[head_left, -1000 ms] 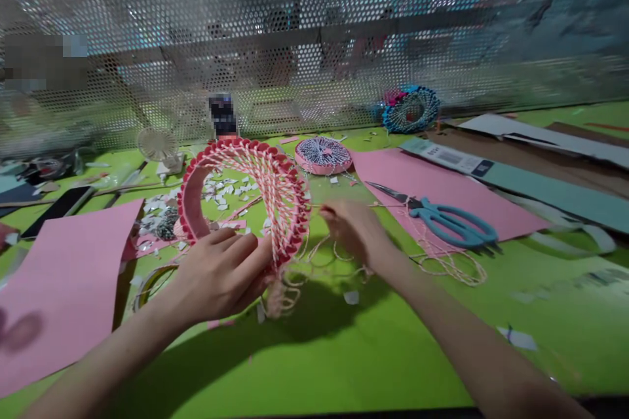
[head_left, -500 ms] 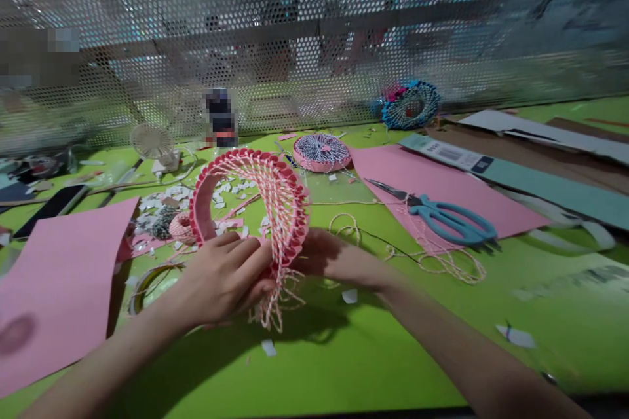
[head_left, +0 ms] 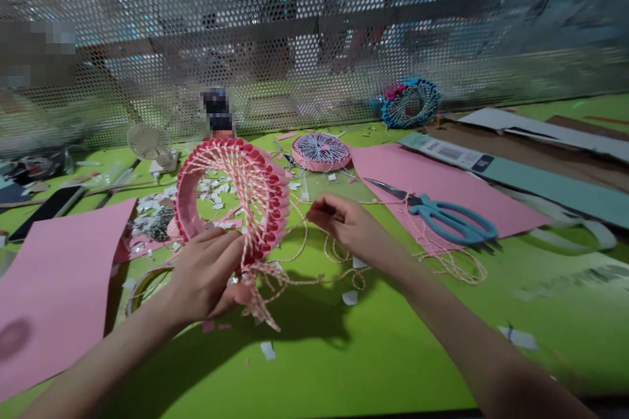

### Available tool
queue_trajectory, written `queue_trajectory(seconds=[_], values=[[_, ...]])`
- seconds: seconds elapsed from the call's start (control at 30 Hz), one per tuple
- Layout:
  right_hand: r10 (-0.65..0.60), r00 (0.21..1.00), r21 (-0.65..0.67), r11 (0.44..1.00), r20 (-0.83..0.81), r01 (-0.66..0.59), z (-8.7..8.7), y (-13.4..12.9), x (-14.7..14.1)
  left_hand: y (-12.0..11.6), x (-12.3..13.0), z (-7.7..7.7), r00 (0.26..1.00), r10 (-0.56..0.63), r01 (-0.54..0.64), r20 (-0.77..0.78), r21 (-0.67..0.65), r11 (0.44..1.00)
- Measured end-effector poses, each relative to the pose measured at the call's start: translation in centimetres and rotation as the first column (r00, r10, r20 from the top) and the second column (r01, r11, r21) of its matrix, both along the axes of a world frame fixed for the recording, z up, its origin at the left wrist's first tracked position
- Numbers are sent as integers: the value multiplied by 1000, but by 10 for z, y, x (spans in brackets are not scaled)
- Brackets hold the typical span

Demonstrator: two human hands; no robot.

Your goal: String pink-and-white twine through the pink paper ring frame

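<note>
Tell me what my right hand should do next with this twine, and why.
Probably draw the pink-and-white twine taut with your right hand: its fingers seem to pinch a strand, and slack loops hang below the pink paper ring that your left hand holds up.

A pink scalloped paper ring (head_left: pixel 260 203), laced with pink-and-white twine, stands tilted on edge, gripped at its lower end by the left hand (head_left: pixel 204 278). Loose twine (head_left: pixel 295 280) trails from beneath the ring, one strand rising into the pinch of the right hand (head_left: pixel 344 226).
</note>
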State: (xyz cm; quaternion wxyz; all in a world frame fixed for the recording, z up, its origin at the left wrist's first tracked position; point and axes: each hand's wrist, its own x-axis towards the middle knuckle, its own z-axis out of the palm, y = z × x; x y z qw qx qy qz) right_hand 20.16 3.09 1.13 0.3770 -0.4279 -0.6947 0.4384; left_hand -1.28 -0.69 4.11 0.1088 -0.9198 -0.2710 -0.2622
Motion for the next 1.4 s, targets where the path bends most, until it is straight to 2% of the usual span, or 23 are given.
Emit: queue_trajectory(seconds=[0.13,0.33,0.4,0.53,0.63,0.73,0.83,0.9,1.0,1.03,1.1,1.17,1.27,1.33,1.4], values=[[-97,995,75,992,-18,98,-3,6,6,2,1,3,999,40,-40,2,-1,999],[-253,967,172,953,4,249,0,9,14,6,0,-2,997,81,-80,-14,45,996],[-229,973,160,962,28,222,3,7,14,6,-2,-2,994,110,-110,1,20,994],[-18,967,5,1000,255,17,4,1,7,3,-6,-3,952,278,-262,129,-131,956],[7,936,-25,1000,351,2,1,-2,2,4,-6,-5,910,349,-304,225,-211,929],[-56,968,9,998,244,56,-1,-3,0,6,-3,-6,907,331,-294,260,-173,940],[-175,978,170,973,116,154,2,-10,-6,6,-1,-6,903,341,-306,260,-169,937],[-104,993,192,977,61,90,6,-19,-13,4,1,-7,903,344,-307,258,-172,936],[161,985,-2,987,-57,-162,10,-29,-27,1,3,-9,908,332,-297,254,-167,940],[217,969,-84,970,-116,-227,10,-31,-31,1,4,-10,912,327,-293,249,-164,942],[247,942,-221,929,-228,-297,9,-32,-36,0,6,-10,923,307,-280,231,-143,949],[227,929,-279,909,-293,-310,6,-31,-37,1,7,-9,936,288,-270,203,-112,956],[192,939,-279,921,-285,-273,2,-29,-34,3,6,-4,952,250,-232,177,-115,966],[189,962,-283,928,-199,-241,0,-27,-30,5,1,0,945,260,-238,200,-130,963],[202,978,-315,926,-59,-210,1,-24,-24,8,-7,3,911,333,-305,245,-145,941]])
